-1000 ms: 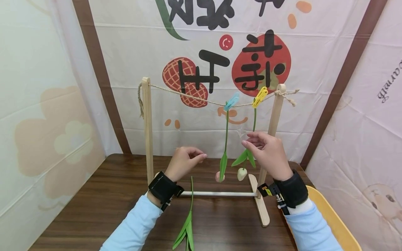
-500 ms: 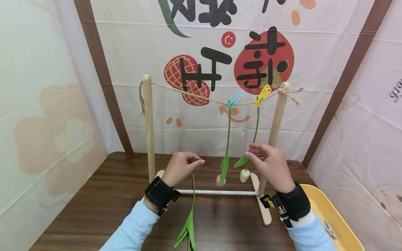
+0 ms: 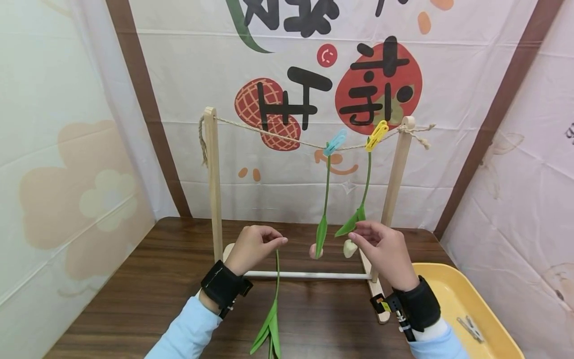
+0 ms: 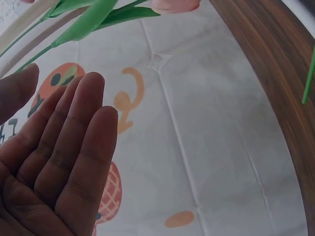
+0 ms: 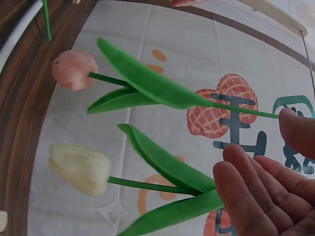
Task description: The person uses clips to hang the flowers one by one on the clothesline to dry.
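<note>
Two artificial tulips hang head down from a rope (image 3: 278, 135). A blue clothespin (image 3: 335, 142) clips the pink tulip (image 5: 75, 70), and a yellow clothespin (image 3: 377, 136) clips the white tulip (image 5: 81, 169). My right hand (image 3: 383, 254) is beside the white bloom, fingers relaxed and holding nothing. Left of the pink tulip, my left hand (image 3: 253, 248) hovers with loosely bent fingers; its palm is bare in the left wrist view. Below it a green stem with leaves (image 3: 271, 324) lies on the table, its lower end cut off by the frame.
The rope runs between two wooden posts (image 3: 213, 184) of a stand with a white crossbar (image 3: 309, 274). At the right, a yellow tray (image 3: 466, 284) holds metal clips (image 3: 471, 329). A printed cloth (image 3: 287, 194) hangs behind the dark wooden table (image 3: 134, 299).
Both hands have come down, the right one from the white tulip's leaves to beside its bloom. The hanging tulips sway slightly. More of the yellow tray shows.
</note>
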Demonstrator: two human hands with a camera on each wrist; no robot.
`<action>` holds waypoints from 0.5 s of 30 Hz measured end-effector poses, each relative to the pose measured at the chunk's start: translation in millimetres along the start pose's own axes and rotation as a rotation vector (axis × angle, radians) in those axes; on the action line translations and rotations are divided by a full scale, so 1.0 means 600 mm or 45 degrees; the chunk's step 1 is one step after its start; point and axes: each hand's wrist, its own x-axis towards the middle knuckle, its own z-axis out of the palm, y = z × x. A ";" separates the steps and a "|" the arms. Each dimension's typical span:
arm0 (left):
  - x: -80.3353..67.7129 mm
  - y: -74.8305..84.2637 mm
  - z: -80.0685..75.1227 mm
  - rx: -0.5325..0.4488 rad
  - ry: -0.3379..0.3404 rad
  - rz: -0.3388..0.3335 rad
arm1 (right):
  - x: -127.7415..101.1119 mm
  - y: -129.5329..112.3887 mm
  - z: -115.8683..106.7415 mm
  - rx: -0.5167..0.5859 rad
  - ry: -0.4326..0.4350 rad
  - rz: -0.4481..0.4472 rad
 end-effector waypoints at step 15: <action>-0.032 -0.025 0.007 0.088 -0.022 -0.025 | -0.033 0.026 0.032 0.044 -0.025 0.130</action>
